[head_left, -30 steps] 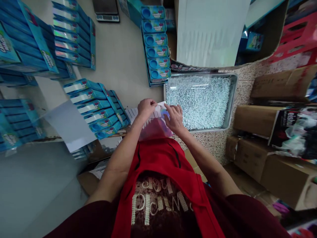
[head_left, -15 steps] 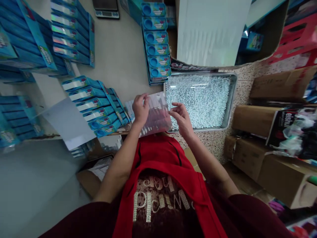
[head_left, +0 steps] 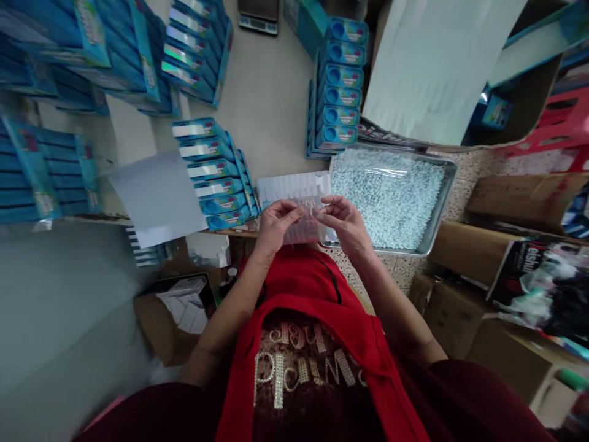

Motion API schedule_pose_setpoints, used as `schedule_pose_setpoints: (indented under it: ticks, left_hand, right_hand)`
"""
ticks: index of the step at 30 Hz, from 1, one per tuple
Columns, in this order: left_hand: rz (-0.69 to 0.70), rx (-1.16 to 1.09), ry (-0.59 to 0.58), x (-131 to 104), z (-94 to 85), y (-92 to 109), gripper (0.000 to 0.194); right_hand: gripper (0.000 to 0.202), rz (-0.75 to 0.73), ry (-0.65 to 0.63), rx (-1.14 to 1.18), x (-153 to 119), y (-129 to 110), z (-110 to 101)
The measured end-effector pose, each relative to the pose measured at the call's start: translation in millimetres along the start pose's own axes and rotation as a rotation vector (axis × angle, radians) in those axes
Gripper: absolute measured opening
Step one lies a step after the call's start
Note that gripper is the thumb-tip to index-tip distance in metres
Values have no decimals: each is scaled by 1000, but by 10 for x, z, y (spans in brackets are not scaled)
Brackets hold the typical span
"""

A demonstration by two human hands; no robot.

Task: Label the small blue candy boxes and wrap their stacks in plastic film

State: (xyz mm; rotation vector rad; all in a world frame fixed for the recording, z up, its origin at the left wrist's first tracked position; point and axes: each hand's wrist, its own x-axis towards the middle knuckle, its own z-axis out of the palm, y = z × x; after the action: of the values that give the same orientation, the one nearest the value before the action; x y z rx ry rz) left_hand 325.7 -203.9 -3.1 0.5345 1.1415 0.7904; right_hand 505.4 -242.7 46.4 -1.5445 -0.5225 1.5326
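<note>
Both left hand [head_left: 275, 226] and right hand [head_left: 348, 224] are apparently doing fingertip work over a ribbed sheet [head_left: 294, 184]; whether they're gripping, I cannot tell; continuing is likely calling for precision.

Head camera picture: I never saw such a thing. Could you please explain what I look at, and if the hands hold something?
No machine here: a camera worn on the head looks forward and down past a person's red apron. The bare left hand and right hand nearly meet over a pale ridged sheet; anything pinched between them is too small to tell. Beside it sits a metal tray of pale pellets. On the table stand blue boxes and a scale.
</note>
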Motion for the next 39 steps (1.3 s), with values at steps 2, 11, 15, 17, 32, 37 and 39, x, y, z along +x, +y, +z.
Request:
schedule_pose_setpoints:
  ticks: [2,11,15,17,32,37,39]
  left_hand:
    - [106,75,37,-152,-47,137,40]
    - [398,289,586,-574,-766,754,24]
    - [352,328,656,-467,-1207,803,22]
    - [317,316,643,-404,-1357,776,22]
    - [201,98,526,-201,-1594,631,27]
    - [180,84,523,-192,-1600,624,28]
    - [176,72,532,-176,-1608,607,30]
  right_hand:
    - [46,-24,21,-23,-42,-83,113]
    - [41,-234,13,-122,216,-77,1437]
    - [31,-252,23,-305,338,176,1844]
    - [28,-278,77,-384,347,267,1935]
    - [31,-248,111,-532,393,328,2091]
    - [31,-240,89,-575,399,312,2103]
    - [33,-230,97,-611,391,291,2123]
